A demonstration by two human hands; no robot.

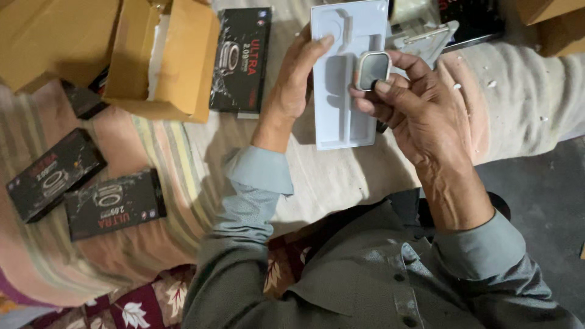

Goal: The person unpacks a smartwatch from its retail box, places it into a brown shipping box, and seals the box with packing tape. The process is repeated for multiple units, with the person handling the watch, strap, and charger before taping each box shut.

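My left hand (294, 82) grips the left edge of a white moulded plastic tray (341, 103), holding it upright over a striped blanket. My right hand (414, 106) pinches a small square watch body (372, 70) with a pale frame and dark screen, held just in front of the tray's upper right part. The tray's shaped recesses look bare.
Three black watch boxes lie on the blanket: one at the back (242, 58), two at the left (53, 172) (114, 204). An open cardboard box (161, 58) stands at the back left, with more cartons (551, 24) at the back right. Grey floor (542, 201) is at the right.
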